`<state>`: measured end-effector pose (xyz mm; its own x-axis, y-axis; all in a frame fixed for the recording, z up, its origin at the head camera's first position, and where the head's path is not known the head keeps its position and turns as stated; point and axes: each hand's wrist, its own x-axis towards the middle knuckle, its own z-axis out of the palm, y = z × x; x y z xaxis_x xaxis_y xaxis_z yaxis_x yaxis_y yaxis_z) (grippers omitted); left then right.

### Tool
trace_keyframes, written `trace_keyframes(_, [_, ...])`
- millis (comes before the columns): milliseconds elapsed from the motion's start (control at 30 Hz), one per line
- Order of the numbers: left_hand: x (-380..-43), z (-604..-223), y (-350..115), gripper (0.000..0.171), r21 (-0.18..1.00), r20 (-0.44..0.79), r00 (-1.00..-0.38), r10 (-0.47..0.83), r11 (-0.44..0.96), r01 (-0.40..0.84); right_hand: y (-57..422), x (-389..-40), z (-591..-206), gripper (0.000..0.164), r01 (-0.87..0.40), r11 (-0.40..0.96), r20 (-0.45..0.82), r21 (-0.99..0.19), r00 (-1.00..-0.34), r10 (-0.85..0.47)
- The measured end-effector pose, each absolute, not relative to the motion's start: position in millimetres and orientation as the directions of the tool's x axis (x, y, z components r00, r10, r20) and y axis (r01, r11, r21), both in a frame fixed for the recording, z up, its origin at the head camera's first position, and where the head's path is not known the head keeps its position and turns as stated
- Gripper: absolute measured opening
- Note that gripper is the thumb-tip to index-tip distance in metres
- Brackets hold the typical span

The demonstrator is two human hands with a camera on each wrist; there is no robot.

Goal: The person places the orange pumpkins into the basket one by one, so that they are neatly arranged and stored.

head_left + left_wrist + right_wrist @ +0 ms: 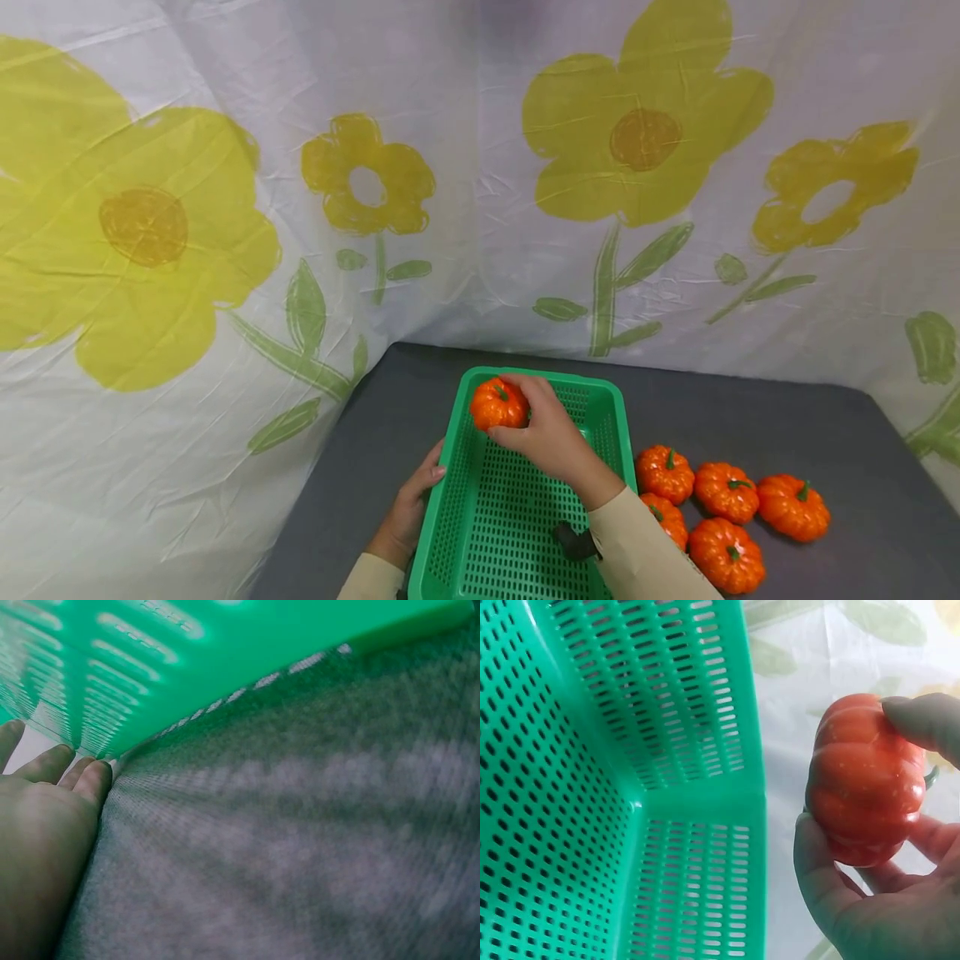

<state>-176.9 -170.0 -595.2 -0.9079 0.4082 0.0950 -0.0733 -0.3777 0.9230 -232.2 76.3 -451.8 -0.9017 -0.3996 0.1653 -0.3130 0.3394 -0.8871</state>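
A beige sleeve (648, 554) crosses the bottom of the frame; beyond it the right hand (543, 425) grips one pumpkin (495, 405) over the green basket (504, 521) — none visibly rests inside; five others (726, 493) lie lower right, suggesting early progress; the left hand (412, 504), fingers fairly straight, touches the basket's left side.

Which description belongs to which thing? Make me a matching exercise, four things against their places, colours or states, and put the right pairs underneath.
Things:
1. Left hand
2. Right hand
3. Perforated plastic basket
4. Five loose pumpkins

Descriptions:
A. Green, with slotted walls
B. Grouped on the gray tabletop, on the person's right
C. Touching the basket's outer left side
D. Holding a single orange pumpkin above the basket

Right pairs: 1-C, 2-D, 3-A, 4-B
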Motion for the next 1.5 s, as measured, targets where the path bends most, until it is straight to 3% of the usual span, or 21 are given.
trace_keyframes(267, [-177.5, -595.7, -170.2, 0.071, 0.912, 0.112, -0.898, 0.425, -0.402, -0.076, 71.7, -246.7, -457.1, 0.073, -0.311, 0.354, 0.163, -0.882, -0.906, -0.39])
trace_keyframes(567, [-179.3, -593.6, -170.1, 0.07, 0.906, 0.149, -0.876, 0.459, -0.417, -0.064, 73.5, -256.6, -492.9, 0.07, -0.241, 0.42, 0.067, -0.875, -0.919, -0.389])
trace_keyframes(767, [-178.4, -593.4, -170.5, 0.072, 0.909, 0.13, -0.883, 0.451, -0.409, -0.075, 68.0, -258.5, -507.6, 0.072, -0.295, 0.501, 0.063, -0.814, -0.901, -0.428])
trace_keyframes(1500, [-178.5, -591.7, -169.3, 0.071, 0.914, 0.145, -0.872, 0.468, -0.401, -0.063, 68.0, -258.4, -520.6, 0.074, -0.231, 0.546, -0.011, -0.806, -0.915, -0.404])
